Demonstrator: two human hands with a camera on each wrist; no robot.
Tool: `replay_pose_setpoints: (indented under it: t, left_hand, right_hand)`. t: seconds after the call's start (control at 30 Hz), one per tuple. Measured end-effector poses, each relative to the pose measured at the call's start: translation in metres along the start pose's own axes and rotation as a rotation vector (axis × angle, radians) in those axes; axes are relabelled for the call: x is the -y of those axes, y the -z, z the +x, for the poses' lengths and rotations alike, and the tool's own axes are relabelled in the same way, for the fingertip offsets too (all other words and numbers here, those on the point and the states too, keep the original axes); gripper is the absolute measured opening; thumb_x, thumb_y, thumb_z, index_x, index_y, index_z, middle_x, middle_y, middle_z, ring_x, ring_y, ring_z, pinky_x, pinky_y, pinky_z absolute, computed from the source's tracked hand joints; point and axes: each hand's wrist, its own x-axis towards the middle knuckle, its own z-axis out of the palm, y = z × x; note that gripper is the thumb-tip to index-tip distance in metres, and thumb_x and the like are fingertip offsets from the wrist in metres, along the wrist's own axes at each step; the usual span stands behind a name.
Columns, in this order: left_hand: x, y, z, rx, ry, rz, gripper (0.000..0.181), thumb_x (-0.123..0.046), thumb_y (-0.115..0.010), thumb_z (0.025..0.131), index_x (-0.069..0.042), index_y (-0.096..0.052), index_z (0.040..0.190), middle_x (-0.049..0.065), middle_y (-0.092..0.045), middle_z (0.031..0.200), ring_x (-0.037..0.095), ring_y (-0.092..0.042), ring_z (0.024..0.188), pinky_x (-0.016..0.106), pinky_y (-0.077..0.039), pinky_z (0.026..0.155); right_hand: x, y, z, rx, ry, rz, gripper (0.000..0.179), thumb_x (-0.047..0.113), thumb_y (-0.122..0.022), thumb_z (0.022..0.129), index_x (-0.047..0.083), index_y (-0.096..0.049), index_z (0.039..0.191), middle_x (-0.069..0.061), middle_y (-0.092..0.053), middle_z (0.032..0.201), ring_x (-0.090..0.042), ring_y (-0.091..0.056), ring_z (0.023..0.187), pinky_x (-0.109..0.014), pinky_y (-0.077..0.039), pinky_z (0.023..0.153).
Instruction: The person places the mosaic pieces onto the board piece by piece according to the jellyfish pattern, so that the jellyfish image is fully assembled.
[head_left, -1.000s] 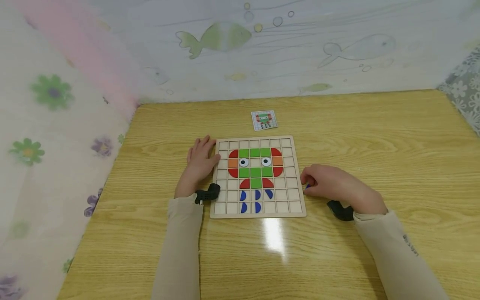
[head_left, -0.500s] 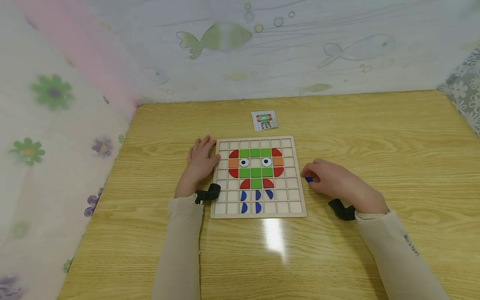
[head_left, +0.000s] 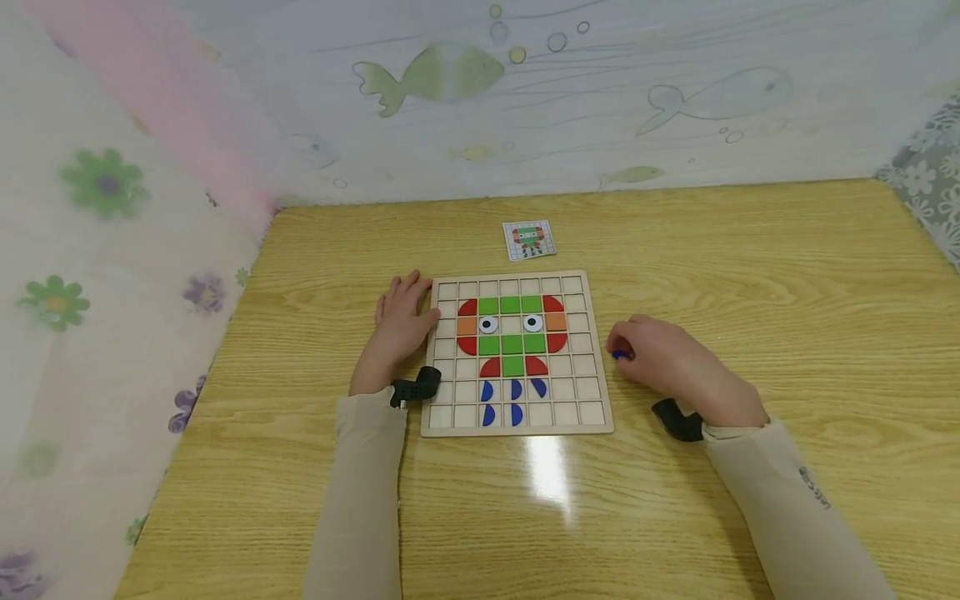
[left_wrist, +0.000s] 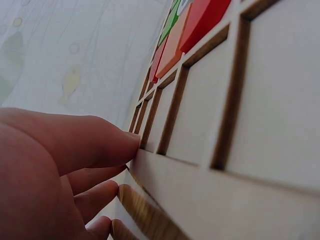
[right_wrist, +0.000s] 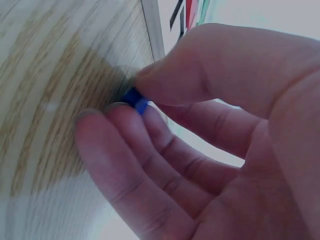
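Note:
A square wooden grid board (head_left: 592, 421) lies on the table, bearing a figure made of red, green and orange tiles with two round eye pieces. Several blue half-circle pieces (head_left: 516, 415) sit in the two rows of cells nearest the person. My left hand (head_left: 401, 325) rests at the board's left side, fingers extended, with its thumb on the rim in the left wrist view. Just right of the board, my right hand (head_left: 663, 358) pinches a small blue piece (right_wrist: 135, 100) between thumb and fingertips, close over the table. Its outline is mostly hidden by the fingers.
Behind the board lies a small card (head_left: 528, 240) printed with a similar figure on a grid. The wooden table (head_left: 750, 258) meets a wall with painted fish at the back and a flowered wall on the left.
My right hand has shifted slightly away from the board's right edge, and the blue piece in its fingers has turned and moved a little toward the back. My left hand stays put.

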Motion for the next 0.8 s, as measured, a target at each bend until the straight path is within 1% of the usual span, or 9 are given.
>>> replay_pose_setpoints:
  t: [0.17, 0.3, 0.4, 0.47, 0.63, 0.8]
  left_hand:
    - [0.0, 0.0, 0.0, -0.002, 0.007, 0.003, 0.052, -0.024, -0.048, 0.09, -0.011, -0.032, 0.138, 0.006, -0.012, 0.148, 0.026, 0.005, 0.134, 0.047, 0.005, 0.103]
    - [0.0, -0.001, 0.0, -0.002, 0.009, -0.002, 0.052, -0.024, -0.048, 0.09, -0.011, -0.032, 0.139, 0.006, -0.012, 0.148, 0.026, 0.005, 0.134, 0.047, 0.006, 0.103]
    - [0.0, -0.001, -0.001, 0.0, 0.008, -0.004, 0.052, -0.024, -0.048, 0.09, -0.011, -0.032, 0.138, 0.006, -0.012, 0.148, 0.026, 0.005, 0.134, 0.047, 0.006, 0.103]
    - [0.0, 0.0, -0.001, 0.001, 0.006, -0.001, 0.052, -0.024, -0.048, 0.09, -0.011, -0.032, 0.138, 0.007, -0.012, 0.148, 0.027, 0.005, 0.134, 0.048, 0.006, 0.103]
    - [0.0, 0.0, 0.0, 0.0, 0.008, 0.005, 0.052, -0.024, -0.049, 0.09, -0.011, -0.032, 0.138, 0.007, -0.012, 0.147, 0.027, 0.005, 0.134, 0.048, 0.005, 0.103]
    - [0.001, -0.001, 0.001, -0.005, 0.0, -0.005, 0.052, -0.023, -0.048, 0.09, -0.011, -0.033, 0.138, 0.007, -0.013, 0.147, 0.026, 0.004, 0.134, 0.048, 0.006, 0.103]
  right_hand:
    - [-0.001, -0.001, 0.0, -0.021, -0.019, 0.006, 0.015, 0.01, -0.058, 0.079, 0.008, -0.063, 0.094, -0.005, -0.052, 0.089, -0.018, -0.048, 0.073, -0.035, -0.041, 0.07]
    - [-0.003, 0.0, 0.001, -0.011, 0.016, 0.022, 0.013, 0.01, -0.059, 0.08, 0.007, -0.062, 0.093, -0.003, -0.054, 0.086, -0.018, -0.048, 0.073, -0.035, -0.041, 0.069]
    - [-0.003, 0.001, 0.002, -0.001, 0.05, 0.032, 0.009, 0.011, -0.06, 0.082, 0.008, -0.062, 0.09, -0.001, -0.055, 0.081, -0.016, -0.048, 0.072, -0.034, -0.041, 0.067]
    - [-0.003, 0.001, 0.002, 0.003, 0.057, 0.042, 0.006, 0.012, -0.061, 0.082, 0.01, -0.061, 0.088, 0.001, -0.054, 0.078, -0.015, -0.047, 0.07, -0.032, -0.04, 0.066]
    - [0.003, 0.002, 0.003, 0.0, 0.055, 0.073, 0.006, 0.018, -0.062, 0.083, 0.014, -0.06, 0.087, 0.004, -0.052, 0.073, -0.014, -0.046, 0.068, -0.029, -0.038, 0.063]
    - [0.012, 0.002, 0.004, -0.021, 0.065, 0.101, 0.007, 0.019, -0.062, 0.084, 0.014, -0.062, 0.09, 0.005, -0.054, 0.076, -0.012, -0.048, 0.07, -0.03, -0.04, 0.065]
